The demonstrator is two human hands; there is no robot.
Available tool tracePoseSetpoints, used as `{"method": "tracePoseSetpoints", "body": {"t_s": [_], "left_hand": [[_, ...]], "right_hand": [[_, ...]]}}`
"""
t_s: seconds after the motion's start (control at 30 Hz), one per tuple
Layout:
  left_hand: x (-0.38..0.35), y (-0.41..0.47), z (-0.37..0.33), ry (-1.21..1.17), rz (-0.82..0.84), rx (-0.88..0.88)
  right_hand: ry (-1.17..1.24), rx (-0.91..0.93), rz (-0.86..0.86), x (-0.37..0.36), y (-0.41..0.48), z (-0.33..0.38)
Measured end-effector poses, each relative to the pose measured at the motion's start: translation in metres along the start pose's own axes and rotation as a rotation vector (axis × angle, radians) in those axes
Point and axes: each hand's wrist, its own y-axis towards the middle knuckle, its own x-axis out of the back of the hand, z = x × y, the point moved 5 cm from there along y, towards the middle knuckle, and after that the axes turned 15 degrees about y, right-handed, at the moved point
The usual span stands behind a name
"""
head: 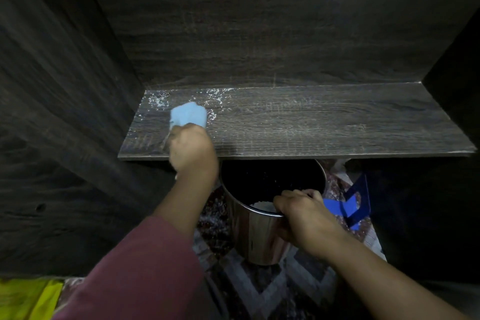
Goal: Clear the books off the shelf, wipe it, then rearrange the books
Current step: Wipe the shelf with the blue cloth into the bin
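Shelf (311, 122), long axis left–right. A blue cloth (188, 114) is clutched by the left hand (192, 148) at centre left, white dust (158, 101) lying just beyond. The steel bucket (259, 236) is gripped at its rim by the right hand (304, 213).

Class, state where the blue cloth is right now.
In the head view, the blue cloth sits on the left of the shelf, gripped by the left hand, among white dust.
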Motion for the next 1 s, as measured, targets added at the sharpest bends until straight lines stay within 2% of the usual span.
{"method": "tracePoseSetpoints", "body": {"t_s": [0.13,0.23,0.37,0.47,0.53,0.67,0.87,1.0], "left_hand": [[0.019,-0.033,-0.035,0.093,-0.091,-0.206],[0.019,-0.04,-0.05,-0.126,-0.096,-0.288],[0.042,-0.012,-0.018,-0.227,-0.203,-0.115],[0.048,0.021,0.031,-0.212,-0.318,0.031],[0.039,0.037,0.062,-0.173,-0.334,0.109],[0.018,0.046,0.081,-0.095,-0.292,0.133],[0.001,0.047,0.065,-0.019,-0.066,0.193],[0.003,0.023,0.027,-0.06,-0.026,0.054]], "right_hand": [[-0.007,0.0,0.02,-0.004,0.0,0.001],[0.0,0.005,0.001,-0.005,0.0,0.0],[-0.019,-0.005,0.0,-0.004,0.001,-0.004],[-0.02,-0.012,-0.004,-0.003,0.002,-0.005],[-0.011,-0.016,0.006,-0.003,0.002,-0.005],[-0.034,-0.026,0.037,-0.004,0.002,-0.002],[-0.02,-0.021,0.026,-0.005,0.002,0.0],[-0.01,-0.013,0.018,-0.004,0.003,0.0]]}}
